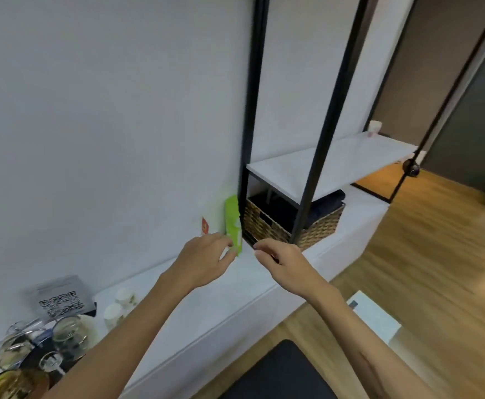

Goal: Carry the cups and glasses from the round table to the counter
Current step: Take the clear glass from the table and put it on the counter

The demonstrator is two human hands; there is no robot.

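A plain white wall (105, 125) backs a long, low white counter (229, 295) that runs from the lower left toward a black metal rack (319, 139) with a white shelf (336, 165), and a wood floor (425, 254) fills the right side. The view is tilted and somewhat blurred. Both bare arms reach forward above the counter. The left hand (203, 260) hangs with its fingers loosely curled, its fingertips in front of a green packet (233, 223) that leans upright against the wall; whether they touch it cannot be told. The right hand (281, 263) is just beside it, fingers bent and pinched lightly together, holding nothing visible. Under the shelf sits a woven basket (293, 226) with dark cloth inside. Two white cups (120, 306) stand on the counter near the left, next to a QR code sign (61, 299). At the lower-left corner is a cluster of clear glass cups (33, 347) on a dark tray, close together and blurred. One more small white cup (374, 128) stands at the far end of the shelf. A white box (376, 318) lies on the floor beside the right forearm.
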